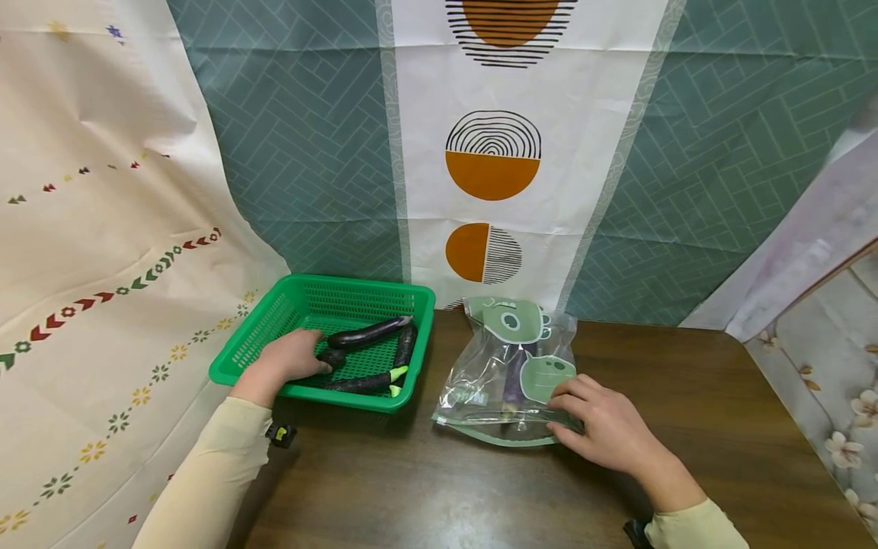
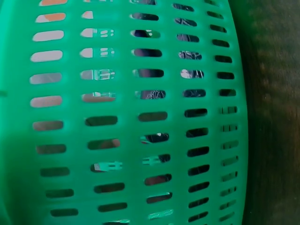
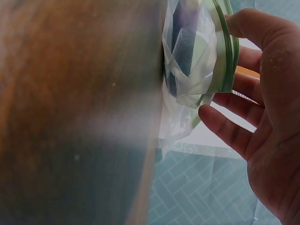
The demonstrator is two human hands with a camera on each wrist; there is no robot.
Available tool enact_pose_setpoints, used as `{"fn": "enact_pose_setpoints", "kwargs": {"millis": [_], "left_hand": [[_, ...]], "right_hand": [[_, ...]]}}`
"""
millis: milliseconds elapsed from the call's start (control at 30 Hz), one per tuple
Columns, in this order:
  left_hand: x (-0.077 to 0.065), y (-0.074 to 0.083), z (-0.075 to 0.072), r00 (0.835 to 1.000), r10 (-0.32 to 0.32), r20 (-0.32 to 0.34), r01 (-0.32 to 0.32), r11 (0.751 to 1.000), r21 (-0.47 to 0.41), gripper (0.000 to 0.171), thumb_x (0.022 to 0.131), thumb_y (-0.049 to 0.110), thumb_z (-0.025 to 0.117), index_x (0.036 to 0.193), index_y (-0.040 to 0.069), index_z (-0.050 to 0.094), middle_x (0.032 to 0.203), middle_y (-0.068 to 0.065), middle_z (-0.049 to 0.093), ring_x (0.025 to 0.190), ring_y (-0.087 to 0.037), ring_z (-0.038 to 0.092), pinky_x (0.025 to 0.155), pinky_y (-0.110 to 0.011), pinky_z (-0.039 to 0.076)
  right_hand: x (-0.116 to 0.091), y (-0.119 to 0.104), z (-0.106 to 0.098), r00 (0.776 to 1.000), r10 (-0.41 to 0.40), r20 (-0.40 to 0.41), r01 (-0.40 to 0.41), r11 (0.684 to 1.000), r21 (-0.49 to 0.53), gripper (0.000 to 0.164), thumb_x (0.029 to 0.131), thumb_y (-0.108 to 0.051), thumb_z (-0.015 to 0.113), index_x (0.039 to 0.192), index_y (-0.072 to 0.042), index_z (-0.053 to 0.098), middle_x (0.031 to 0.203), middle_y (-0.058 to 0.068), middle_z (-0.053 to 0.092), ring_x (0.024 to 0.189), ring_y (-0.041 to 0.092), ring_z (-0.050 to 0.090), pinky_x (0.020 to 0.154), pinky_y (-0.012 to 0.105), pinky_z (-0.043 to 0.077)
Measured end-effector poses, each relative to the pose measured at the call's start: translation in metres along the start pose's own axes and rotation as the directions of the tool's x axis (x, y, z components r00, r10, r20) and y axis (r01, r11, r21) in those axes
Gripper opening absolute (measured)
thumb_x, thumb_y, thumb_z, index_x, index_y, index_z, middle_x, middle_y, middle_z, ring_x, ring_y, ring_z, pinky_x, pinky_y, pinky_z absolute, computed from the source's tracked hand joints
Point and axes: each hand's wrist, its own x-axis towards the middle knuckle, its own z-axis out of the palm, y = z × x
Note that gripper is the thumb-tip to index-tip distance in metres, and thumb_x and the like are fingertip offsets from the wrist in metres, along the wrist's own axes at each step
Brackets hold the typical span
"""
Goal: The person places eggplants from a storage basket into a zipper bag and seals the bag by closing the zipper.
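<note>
A green plastic basket (image 1: 288, 301) holds several dark eggplants, one lying diagonally (image 1: 370, 334). My left hand (image 1: 291, 357) reaches over its near left rim, fingers curled at the rounded end of an eggplant (image 1: 333, 358). In the left wrist view the basket's slotted wall (image 2: 126, 131) hides that hand. A clear zip bag (image 1: 473, 374) with green cartoon prints lies flat to the right, an eggplant (image 1: 513, 381) inside it. My right hand (image 1: 604, 423) pinches the bag's near right corner; in the right wrist view the thumb (image 3: 251, 23) meets the green zip edge (image 3: 227, 51), fingers behind.
Everything stands on a brown wooden table (image 1: 425, 496). Behind it hangs a patterned teal and white cloth (image 1: 315, 152), and a cream cloth (image 1: 103, 305) drapes along the left. A floral cloth (image 1: 844, 381) lies beyond the right table edge.
</note>
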Motion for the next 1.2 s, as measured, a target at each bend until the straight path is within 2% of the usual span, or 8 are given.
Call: {"fn": "enact_pose_setpoints", "kwargs": {"millis": [333, 600, 733, 833, 1000, 1100, 1200], "left_hand": [[-0.0011, -0.0031, -0.0025, 0.999, -0.02, 0.043, 0.019, 1.0, 0.012, 0.063, 0.097, 0.026, 0.086, 0.147, -0.005, 0.064, 0.146, -0.028, 0.067, 0.129, -0.051, 0.065, 0.096, -0.068, 0.056], [-0.003, -0.0038, -0.0066, 0.991, -0.078, 0.109, 0.073, 0.996, 0.045, 0.063, 0.093, 0.022, 0.087, 0.147, -0.004, 0.065, 0.141, -0.027, 0.068, 0.114, -0.043, 0.069, 0.088, -0.066, 0.056], [-0.0022, -0.0032, -0.0068, 0.991, -0.081, 0.105, 0.075, 0.995, 0.059, 0.06, 0.092, 0.017, 0.085, 0.145, -0.002, 0.066, 0.14, -0.027, 0.069, 0.104, -0.037, 0.067, 0.082, -0.062, 0.055], [-0.0021, -0.003, -0.0063, 0.993, -0.076, 0.095, 0.07, 0.995, 0.064, 0.05, 0.091, 0.011, 0.082, 0.139, 0.0, 0.07, 0.133, -0.024, 0.072, 0.095, -0.033, 0.062, 0.077, -0.057, 0.053], [-0.0038, -0.0026, -0.0058, 0.992, -0.071, 0.105, 0.063, 0.995, 0.08, 0.024, 0.094, 0.0, 0.074, 0.117, 0.007, 0.075, 0.114, -0.017, 0.073, 0.085, -0.03, 0.053, 0.068, -0.048, 0.044], [-0.0048, -0.0018, -0.0061, 0.991, -0.071, 0.114, 0.061, 0.994, 0.089, 0.02, 0.095, -0.002, 0.074, 0.111, 0.009, 0.076, 0.107, -0.015, 0.073, 0.082, -0.029, 0.051, 0.066, -0.045, 0.042], [-0.0048, -0.001, -0.0065, 0.992, -0.068, 0.108, 0.057, 0.994, 0.096, 0.021, 0.095, -0.001, 0.077, 0.113, 0.009, 0.077, 0.108, -0.015, 0.074, 0.082, -0.028, 0.052, 0.066, -0.045, 0.044]], "right_hand": [[0.0003, 0.0007, -0.0008, 1.0, 0.001, 0.001, -0.001, 1.0, -0.007, 0.027, 0.083, -0.031, 0.096, 0.104, -0.02, 0.083, 0.111, -0.01, 0.07, 0.099, 0.012, 0.065, 0.068, 0.034, 0.059], [0.0013, 0.0011, -0.0008, 1.0, -0.004, 0.004, 0.004, 1.0, -0.006, 0.027, 0.083, -0.03, 0.095, 0.104, -0.019, 0.083, 0.11, -0.01, 0.07, 0.099, 0.012, 0.065, 0.068, 0.034, 0.059], [0.0016, 0.0015, -0.0013, 1.0, -0.004, 0.003, 0.004, 1.0, -0.005, 0.027, 0.083, -0.03, 0.096, 0.104, -0.019, 0.083, 0.11, -0.01, 0.07, 0.099, 0.012, 0.065, 0.068, 0.034, 0.059], [0.0015, 0.0016, -0.0018, 1.0, -0.003, 0.0, 0.003, 1.0, -0.006, 0.027, 0.083, -0.03, 0.096, 0.104, -0.019, 0.083, 0.11, -0.009, 0.07, 0.099, 0.012, 0.065, 0.067, 0.034, 0.059], [0.0015, 0.0007, -0.0011, 1.0, -0.007, 0.003, 0.007, 1.0, -0.001, 0.027, 0.083, -0.029, 0.095, 0.104, -0.019, 0.083, 0.111, -0.009, 0.07, 0.099, 0.012, 0.065, 0.068, 0.035, 0.059], [0.0013, 0.0001, -0.0007, 1.0, -0.012, 0.004, 0.012, 1.0, 0.0, 0.027, 0.083, -0.029, 0.095, 0.105, -0.018, 0.083, 0.111, -0.009, 0.07, 0.099, 0.012, 0.065, 0.069, 0.036, 0.06], [0.0009, 0.0, -0.0009, 1.0, -0.012, 0.001, 0.012, 1.0, -0.003, 0.027, 0.083, -0.029, 0.095, 0.104, -0.018, 0.083, 0.111, -0.008, 0.07, 0.099, 0.012, 0.065, 0.07, 0.036, 0.06]]}}
